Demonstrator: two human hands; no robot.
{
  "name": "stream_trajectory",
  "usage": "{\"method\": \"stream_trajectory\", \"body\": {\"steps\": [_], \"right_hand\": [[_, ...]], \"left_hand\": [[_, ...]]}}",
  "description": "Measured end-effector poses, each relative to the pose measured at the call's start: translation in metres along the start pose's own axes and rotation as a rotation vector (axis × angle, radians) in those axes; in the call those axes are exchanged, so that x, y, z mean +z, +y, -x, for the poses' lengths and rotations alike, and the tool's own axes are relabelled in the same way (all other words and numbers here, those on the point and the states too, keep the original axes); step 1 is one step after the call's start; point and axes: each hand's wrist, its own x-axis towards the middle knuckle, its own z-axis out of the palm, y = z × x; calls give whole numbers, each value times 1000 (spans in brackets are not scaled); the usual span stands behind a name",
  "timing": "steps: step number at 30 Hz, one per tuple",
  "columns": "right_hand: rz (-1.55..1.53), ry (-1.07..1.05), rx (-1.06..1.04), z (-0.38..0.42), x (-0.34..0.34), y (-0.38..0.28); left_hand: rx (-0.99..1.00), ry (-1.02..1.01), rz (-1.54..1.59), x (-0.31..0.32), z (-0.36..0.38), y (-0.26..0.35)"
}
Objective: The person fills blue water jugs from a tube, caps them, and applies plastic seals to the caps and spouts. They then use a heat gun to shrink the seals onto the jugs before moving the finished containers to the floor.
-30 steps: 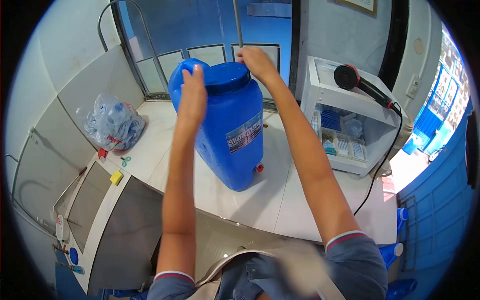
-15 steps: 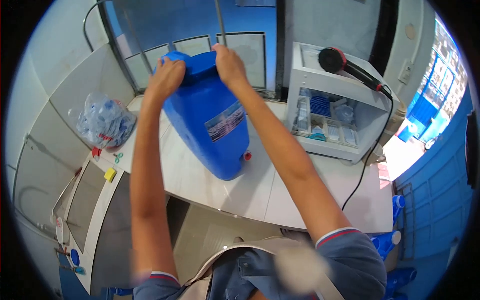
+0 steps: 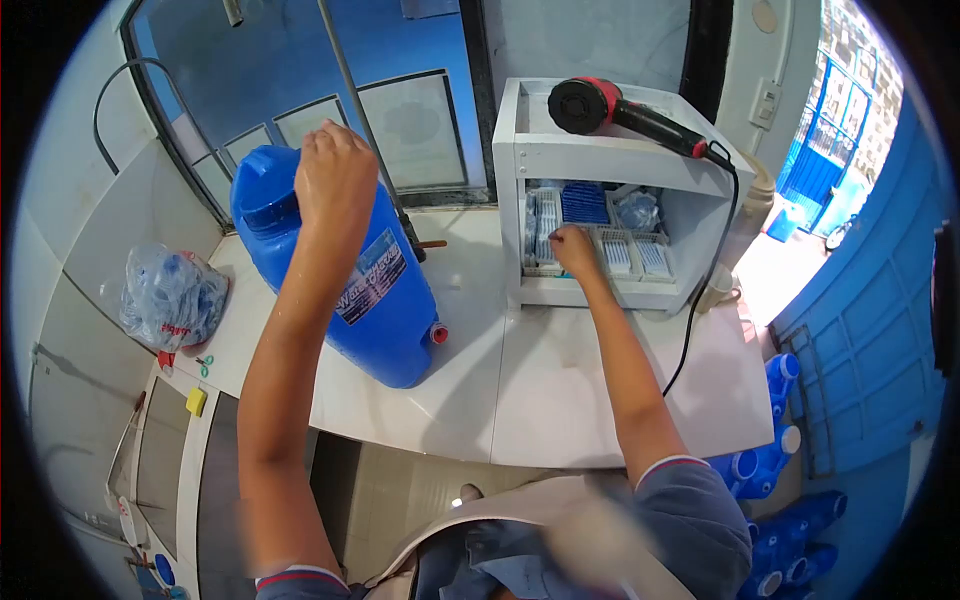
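Observation:
A blue plastic water jug [image 3: 385,310] stands on the counter, with a printed label on its side and a small red-rimmed spout low down. My left hand [image 3: 337,180] is closed over the top of the jug, beside a wide blue cap [image 3: 270,205]; its grip point is hidden behind the hand. My right hand [image 3: 575,250] is at the opening of a white shelf unit [image 3: 625,155], its fingers drawn together in front of white baskets [image 3: 618,255]. What those fingers hold, if anything, cannot be made out.
A black-and-red heat gun [image 3: 625,115] lies on the shelf unit, its cord [image 3: 705,310] trailing down across the counter. A plastic bag of caps [image 3: 175,300], scissors [image 3: 205,366] and a yellow sponge [image 3: 196,402] are at the left. More blue jugs [image 3: 790,540] stand on the floor at right.
My right hand has left the jug's top and moved right to the baskets in the shelf unit. My left hand stays at the jug's top. The view has turned rightward.

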Motion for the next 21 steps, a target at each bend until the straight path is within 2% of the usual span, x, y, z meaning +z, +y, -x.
{"method": "stream_trajectory", "body": {"steps": [1, 2, 3, 5, 7, 9, 10, 11, 13, 14, 15, 16, 17, 19, 20, 21], "right_hand": [[142, 78, -62, -13, 2, 3], [280, 154, -123, -21, 7, 5], [275, 148, -134, -29, 12, 7], [425, -69, -53, -41, 14, 3], [490, -118, -36, -50, 19, 2], [463, -185, -16, -51, 18, 5], [466, -194, -16, -50, 18, 6], [424, -205, 17, -53, 15, 6], [381, -210, 65, -63, 18, 13], [336, -164, 132, -75, 30, 27], [292, -114, 198, -80, 34, 36], [276, -49, 82, -76, 24, 39], [279, -43, 88, -73, 15, 41], [-153, 238, 98, -68, 4, 45], [-475, 356, 176, -43, -8, 28], [-473, 355, 175, -23, -13, 20]], "left_hand": [[59, 92, -107, -1, 3, 1], [54, 82, -114, -2, 6, 2], [64, 103, -72, -2, 8, 3], [72, 124, -38, -6, 14, 8], [185, 100, 10, -9, 34, 25], [216, -95, 285, 0, 74, 69], [355, -312, 560, 10, 96, 88], [428, -651, 745, 12, 113, 106], [429, -923, 1130, 40, 162, 143], [442, -922, 1134, 43, 182, 154], [414, -688, 886, 44, 197, 163], [375, -451, 638, 35, 195, 164], [381, -444, 642, 33, 184, 165], [209, -776, 1533, 29, 148, 161], [-23, -930, 1764, 21, 135, 160], [-26, -929, 1766, 24, 125, 163]]}}
